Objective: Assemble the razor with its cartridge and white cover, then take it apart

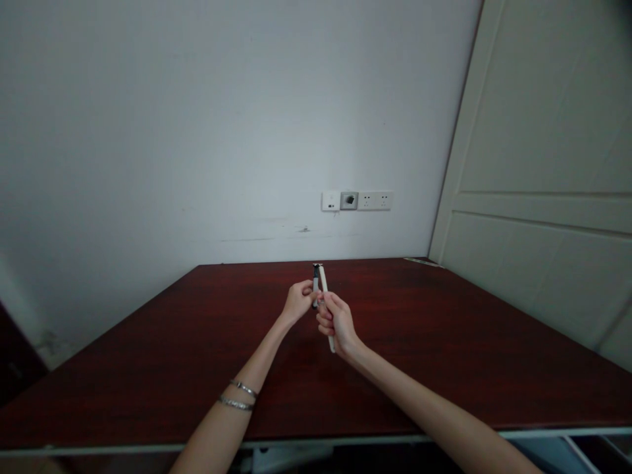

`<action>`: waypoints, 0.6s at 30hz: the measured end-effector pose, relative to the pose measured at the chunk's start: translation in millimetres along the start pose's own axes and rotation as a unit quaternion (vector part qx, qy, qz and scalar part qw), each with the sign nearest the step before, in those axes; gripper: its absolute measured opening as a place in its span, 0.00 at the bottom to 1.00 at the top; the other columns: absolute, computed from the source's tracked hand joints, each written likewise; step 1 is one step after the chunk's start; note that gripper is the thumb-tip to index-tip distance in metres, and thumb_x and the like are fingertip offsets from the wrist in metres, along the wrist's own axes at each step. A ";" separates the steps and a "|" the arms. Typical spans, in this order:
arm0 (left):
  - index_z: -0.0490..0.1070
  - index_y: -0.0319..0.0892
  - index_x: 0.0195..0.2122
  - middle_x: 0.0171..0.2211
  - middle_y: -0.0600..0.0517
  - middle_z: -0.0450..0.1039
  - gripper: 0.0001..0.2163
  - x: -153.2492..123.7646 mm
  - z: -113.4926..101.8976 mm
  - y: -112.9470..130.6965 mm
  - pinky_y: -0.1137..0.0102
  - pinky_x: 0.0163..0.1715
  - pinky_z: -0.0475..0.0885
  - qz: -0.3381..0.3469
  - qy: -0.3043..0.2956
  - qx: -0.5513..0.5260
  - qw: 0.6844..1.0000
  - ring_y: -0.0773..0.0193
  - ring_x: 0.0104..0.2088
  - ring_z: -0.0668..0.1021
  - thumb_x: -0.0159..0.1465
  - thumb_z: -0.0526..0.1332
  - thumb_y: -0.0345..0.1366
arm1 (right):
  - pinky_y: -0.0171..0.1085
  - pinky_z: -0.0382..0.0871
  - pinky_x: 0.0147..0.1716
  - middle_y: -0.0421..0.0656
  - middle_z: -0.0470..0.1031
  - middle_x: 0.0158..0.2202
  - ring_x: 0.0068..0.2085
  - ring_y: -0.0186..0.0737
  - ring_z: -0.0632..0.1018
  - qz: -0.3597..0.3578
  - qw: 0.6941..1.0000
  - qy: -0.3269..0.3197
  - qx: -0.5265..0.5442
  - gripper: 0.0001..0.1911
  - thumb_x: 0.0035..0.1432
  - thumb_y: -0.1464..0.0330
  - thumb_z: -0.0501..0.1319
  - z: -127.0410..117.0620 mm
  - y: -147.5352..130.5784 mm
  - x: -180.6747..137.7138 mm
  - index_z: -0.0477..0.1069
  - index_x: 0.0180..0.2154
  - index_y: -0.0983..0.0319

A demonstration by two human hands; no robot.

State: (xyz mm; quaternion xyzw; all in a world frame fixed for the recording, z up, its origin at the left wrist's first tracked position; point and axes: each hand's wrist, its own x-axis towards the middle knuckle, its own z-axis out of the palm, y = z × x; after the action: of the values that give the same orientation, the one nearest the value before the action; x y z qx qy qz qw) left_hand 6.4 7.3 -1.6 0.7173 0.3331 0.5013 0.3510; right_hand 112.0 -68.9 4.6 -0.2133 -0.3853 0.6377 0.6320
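Observation:
Over the middle of the dark red table, my two hands are close together. My left hand is closed, pinching a slim grey-and-black tool that stands nearly upright. Its dark upper end has a short crosspiece; its exact kind is too small to make out. Fingers wrapped, my right hand grips a long white stick. The stick leans slightly, its top beside the tool's head and its lower end showing below my palm. Whether the two things touch I cannot tell. My fingers hide their middle parts.
A pale wall with a row of sockets rises behind the table. On the right stands a white panelled door. A thin strip lies at the far right corner. Below the front edge, a pale bluish object shows.

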 end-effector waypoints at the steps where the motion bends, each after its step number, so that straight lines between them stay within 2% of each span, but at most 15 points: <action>1: 0.68 0.35 0.25 0.16 0.58 0.59 0.09 -0.3 0.0 0.5 0.78 0.17 0.52 0.000 0.001 -0.001 1.000 0.74 0.17 0.60 0.51 0.62 0.37 | 0.23 0.36 0.11 0.27 0.48 0.15 0.14 0.21 0.46 -0.008 1.000 -0.005 0.005 0.16 0.47 0.58 0.63 0.5 -1.6 1.0 0.61 0.29 0.61; 4: 0.70 0.35 0.30 0.19 0.57 0.64 0.09 -0.6 0.7 1.4 0.77 0.19 0.55 0.009 -0.003 0.000 1.000 0.73 0.19 0.63 0.51 0.61 0.36 | 0.24 0.36 0.11 0.27 0.48 0.15 0.14 0.21 0.46 -0.030 0.999 -0.011 0.013 0.15 0.48 0.59 0.63 1.5 -5.3 3.9 0.61 0.30 0.61; 10: 0.69 0.35 0.26 0.17 0.57 0.63 0.09 1.7 -1.0 2.2 0.77 0.19 0.56 0.000 0.009 -0.003 1.000 0.73 0.18 0.63 0.51 0.62 0.37 | 0.24 0.36 0.11 0.27 0.48 0.14 0.14 0.21 0.46 0.010 1.000 -0.008 -0.008 0.16 0.48 0.58 0.63 -1.3 -1.5 -1.9 0.61 0.29 0.61; 15: 0.71 0.35 0.29 0.19 0.56 0.66 0.10 0.3 -0.8 2.4 0.77 0.20 0.58 0.011 -0.003 0.003 1.000 0.72 0.20 0.66 0.51 0.62 0.37 | 0.24 0.36 0.11 0.27 0.49 0.14 0.14 0.21 0.46 -0.041 0.999 -0.012 0.011 0.16 0.47 0.58 0.64 5.0 -9.4 3.0 0.61 0.30 0.61; 18: 0.70 0.35 0.28 0.18 0.56 0.65 0.08 0.2 -1.3 2.4 0.78 0.19 0.57 0.009 0.003 0.004 1.000 0.72 0.19 0.65 0.51 0.61 0.36 | 0.24 0.36 0.11 0.27 0.49 0.14 0.13 0.21 0.46 -0.010 1.000 -0.011 0.004 0.17 0.46 0.57 0.64 2.5 -2.5 0.3 0.60 0.29 0.60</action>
State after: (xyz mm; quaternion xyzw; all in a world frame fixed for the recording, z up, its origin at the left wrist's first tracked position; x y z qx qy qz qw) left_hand 5.5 6.4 0.8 0.7202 0.3293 0.5053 0.3428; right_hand 111.7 -69.4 8.1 -0.2003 -0.3919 0.6348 0.6350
